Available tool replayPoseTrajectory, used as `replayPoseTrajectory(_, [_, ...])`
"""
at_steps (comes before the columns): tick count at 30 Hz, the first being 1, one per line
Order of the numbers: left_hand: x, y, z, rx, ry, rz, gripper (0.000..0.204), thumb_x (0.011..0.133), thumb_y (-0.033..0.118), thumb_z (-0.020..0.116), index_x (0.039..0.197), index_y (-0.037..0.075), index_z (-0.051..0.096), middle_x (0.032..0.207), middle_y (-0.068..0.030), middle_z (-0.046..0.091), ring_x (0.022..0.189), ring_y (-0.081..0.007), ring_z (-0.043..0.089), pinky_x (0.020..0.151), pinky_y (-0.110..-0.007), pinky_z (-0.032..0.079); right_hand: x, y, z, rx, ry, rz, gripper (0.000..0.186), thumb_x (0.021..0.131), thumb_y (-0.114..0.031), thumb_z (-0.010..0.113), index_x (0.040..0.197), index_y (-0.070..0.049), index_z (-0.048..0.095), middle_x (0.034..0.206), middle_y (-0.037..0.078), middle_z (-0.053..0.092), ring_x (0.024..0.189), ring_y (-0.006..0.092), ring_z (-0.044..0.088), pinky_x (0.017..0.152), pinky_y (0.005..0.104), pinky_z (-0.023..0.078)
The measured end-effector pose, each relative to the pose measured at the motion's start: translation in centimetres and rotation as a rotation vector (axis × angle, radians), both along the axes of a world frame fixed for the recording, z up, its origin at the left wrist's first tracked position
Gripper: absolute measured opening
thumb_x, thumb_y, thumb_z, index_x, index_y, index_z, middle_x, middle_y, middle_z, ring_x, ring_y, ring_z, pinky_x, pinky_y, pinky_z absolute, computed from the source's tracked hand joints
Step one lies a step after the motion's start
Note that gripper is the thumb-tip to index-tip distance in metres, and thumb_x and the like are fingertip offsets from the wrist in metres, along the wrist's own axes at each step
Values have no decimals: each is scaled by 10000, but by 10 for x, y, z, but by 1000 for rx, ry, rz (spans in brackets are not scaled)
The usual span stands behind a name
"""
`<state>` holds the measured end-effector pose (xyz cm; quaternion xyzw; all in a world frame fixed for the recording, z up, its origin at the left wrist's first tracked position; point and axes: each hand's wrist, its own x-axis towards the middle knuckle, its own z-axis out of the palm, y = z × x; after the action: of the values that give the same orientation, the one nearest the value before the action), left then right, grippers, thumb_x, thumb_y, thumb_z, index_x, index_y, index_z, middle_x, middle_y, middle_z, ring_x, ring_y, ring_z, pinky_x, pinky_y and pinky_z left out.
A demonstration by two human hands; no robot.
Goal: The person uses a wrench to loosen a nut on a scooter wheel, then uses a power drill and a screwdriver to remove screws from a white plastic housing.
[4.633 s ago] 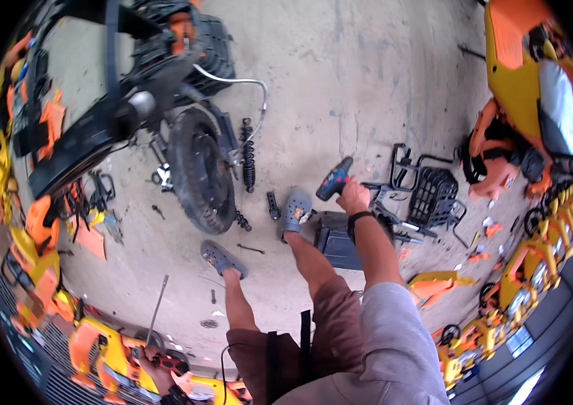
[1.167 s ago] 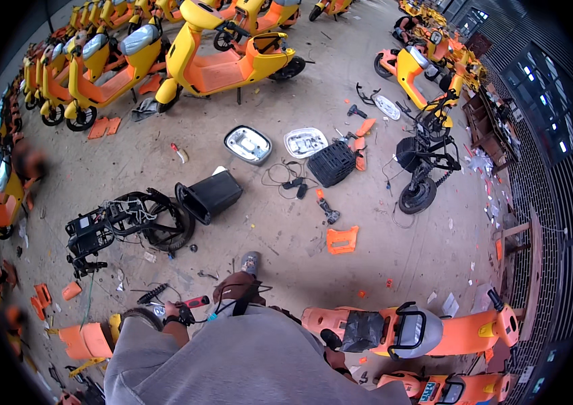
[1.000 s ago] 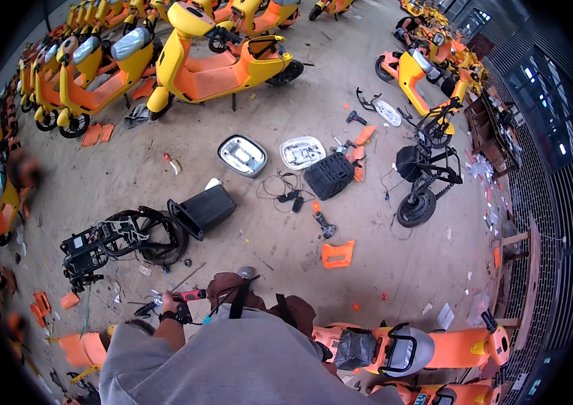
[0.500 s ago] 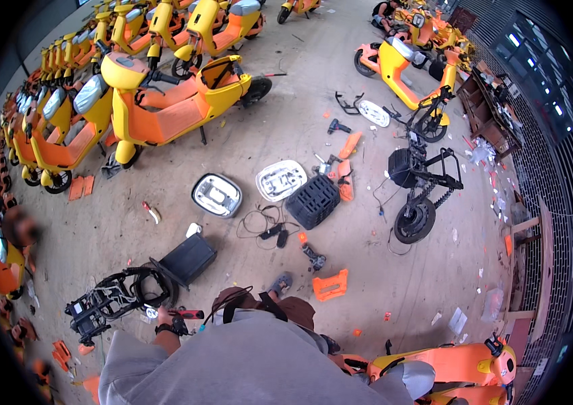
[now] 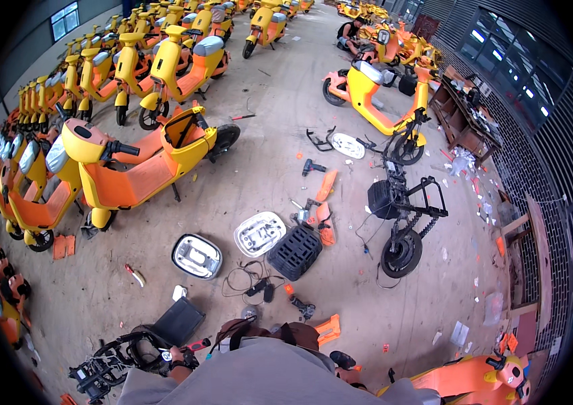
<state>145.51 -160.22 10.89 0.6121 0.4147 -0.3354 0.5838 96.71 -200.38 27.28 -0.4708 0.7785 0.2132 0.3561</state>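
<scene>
My left hand [image 5: 177,356] is low in the view, its fingers closed round a tool with a red-and-black handle [image 5: 198,344]; the tool's kind is too small to tell. A dark band circles that wrist. Beside the hand lies a stripped black scooter frame [image 5: 114,361], with a round shiny part [image 5: 166,356] right by the fingers. A black open box [image 5: 180,320] rests at the frame's far end. My right hand does not show; my grey-shirted body covers that side.
Ahead on the concrete lie a black crate [image 5: 294,252], white-lined shells [image 5: 196,256], cables [image 5: 246,280], a power drill [image 5: 302,307] and orange panels [image 5: 327,329]. A bare scooter chassis [image 5: 402,250] stands right. Yellow-orange scooters [image 5: 145,169] line the left. A person [image 5: 349,37] sits far off.
My view has tilted up and shifted, so the floor things appear lower and more scooters show at the back. My left hand still holds the red-and-black tool near the frame.
</scene>
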Motion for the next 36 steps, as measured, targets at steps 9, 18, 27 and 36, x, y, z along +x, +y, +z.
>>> replayPoseTrajectory(9, [37,-87,-8,-13,160,85,534,853,461,343,779,-14,575,761,-194,588,646,-336,553,584,-451,473,7,-29,-16,-89,27,76,547,692,-488,626,879,24,676,904,280,632,956,389,607,790,433,478])
replayPoseTrajectory(18, [7,-188,30,-32,51,166,456,868,452,397,692,52,527,647,-132,552,576,-281,526,536,-400,434,-61,-148,-79,168,51,190,613,670,-496,645,985,30,646,1023,264,619,1020,350,594,824,417,474])
replayPoseTrajectory(27, [-105,-340,96,-129,67,1045,239,888,228,467,787,12,486,630,-80,499,601,-196,516,592,-302,462,-33,-443,-53,26,41,225,624,616,-467,699,950,59,657,988,247,643,990,345,612,855,389,463])
replayPoseTrajectory(36, [-169,-479,120,-118,28,1096,247,892,227,482,700,113,377,562,6,416,506,-154,468,552,-325,469,18,-659,-12,-303,-132,427,590,634,-426,698,976,51,641,947,226,656,930,345,630,821,389,474])
